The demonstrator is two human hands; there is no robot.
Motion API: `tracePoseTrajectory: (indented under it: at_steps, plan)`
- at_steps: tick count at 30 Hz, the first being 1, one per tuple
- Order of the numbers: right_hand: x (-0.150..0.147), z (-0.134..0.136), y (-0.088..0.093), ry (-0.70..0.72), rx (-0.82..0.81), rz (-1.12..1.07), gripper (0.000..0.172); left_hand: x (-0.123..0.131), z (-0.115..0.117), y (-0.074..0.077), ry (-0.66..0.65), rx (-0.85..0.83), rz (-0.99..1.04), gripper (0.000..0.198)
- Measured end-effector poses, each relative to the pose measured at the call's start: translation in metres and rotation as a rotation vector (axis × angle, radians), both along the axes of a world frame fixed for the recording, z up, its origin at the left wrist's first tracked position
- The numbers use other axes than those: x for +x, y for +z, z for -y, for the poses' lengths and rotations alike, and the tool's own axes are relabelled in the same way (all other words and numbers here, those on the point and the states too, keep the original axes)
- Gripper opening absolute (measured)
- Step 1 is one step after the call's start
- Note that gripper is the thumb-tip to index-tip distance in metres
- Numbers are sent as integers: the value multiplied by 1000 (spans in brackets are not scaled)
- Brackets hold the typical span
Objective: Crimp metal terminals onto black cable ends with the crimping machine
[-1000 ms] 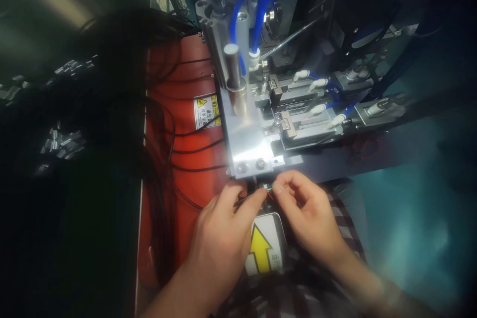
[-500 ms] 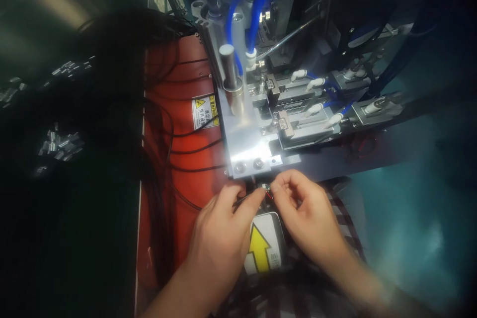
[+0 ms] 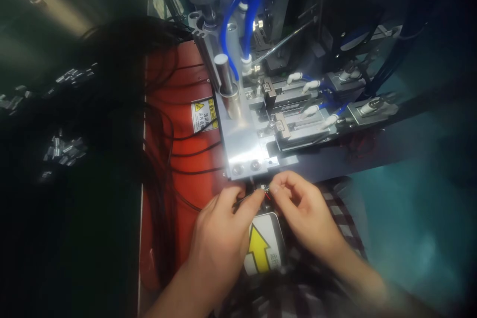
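My left hand (image 3: 223,228) is closed in a pinch, with a short stretch of black cable (image 3: 241,201) showing between its thumb and forefinger. Facing it, my right hand (image 3: 307,206) pinches thumb and forefinger together. Between the fingertips of both hands sits a tiny silvery part (image 3: 265,188), with a thin red wire (image 3: 267,196) just below it. Whatever the right fingertips grip is too small to make out. Both hands are just in front of the shiny metal block (image 3: 242,146) of a machine. Beneath them lies a white label with a yellow arrow (image 3: 259,248).
A vertical metal post (image 3: 225,74) rises from the block, and blue air hoses (image 3: 227,30) run above it. Slim cylinders (image 3: 305,129) extend right. Black cables (image 3: 160,218) cross the red panel (image 3: 186,169). Small shiny pieces (image 3: 65,149) lie in piles at left.
Both hands hold almost the same pose at the same spot. The camera view has shifted slightly, so the machine's upper parts appear a little lower and further left.
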State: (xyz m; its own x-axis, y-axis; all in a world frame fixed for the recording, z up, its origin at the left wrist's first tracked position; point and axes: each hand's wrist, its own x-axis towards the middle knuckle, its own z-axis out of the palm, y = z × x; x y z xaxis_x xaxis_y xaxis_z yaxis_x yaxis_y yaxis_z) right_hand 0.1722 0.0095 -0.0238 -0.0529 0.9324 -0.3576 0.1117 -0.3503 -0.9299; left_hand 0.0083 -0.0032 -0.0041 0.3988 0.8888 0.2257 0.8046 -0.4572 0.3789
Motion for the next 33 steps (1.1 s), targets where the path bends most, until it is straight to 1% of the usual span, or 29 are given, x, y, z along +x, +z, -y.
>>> tracePoseTrajectory:
  at_steps: [5, 8, 12, 14, 17, 19, 21, 25, 28, 33]
  plan:
    - [1, 1, 0, 8, 22, 9, 16, -2, -2, 1, -16, 1, -36, 36]
    - [0, 1, 0, 6, 94, 67, 15, -1, -4, 3, -38, 8, -61, 36]
    - [-2, 0, 1, -39, 179, 181, 14, 3, -5, 6, -55, 48, -126, 37]
    - [-1, -1, 2, -51, 136, 152, 15, 3, -4, 6, -50, 37, -136, 38]
    - [3, -1, 4, -16, -18, -36, 19, 2, -3, 3, -32, 3, -92, 39]
    - [6, -1, 5, 0, -79, -131, 21, 1, -2, 1, -25, -7, -48, 38]
    - [7, 0, 5, -15, -94, -164, 21, 0, -2, 0, -22, -8, -17, 36]
    - [4, 3, 4, -48, -116, -163, 20, 1, -3, 1, 6, -31, 17, 33]
    - [0, 7, 0, -46, -60, -91, 18, 3, -4, 2, 10, -45, 24, 31]
    - [-2, 9, -1, -44, 166, 84, 13, 1, -3, 2, -2, -38, 22, 32]
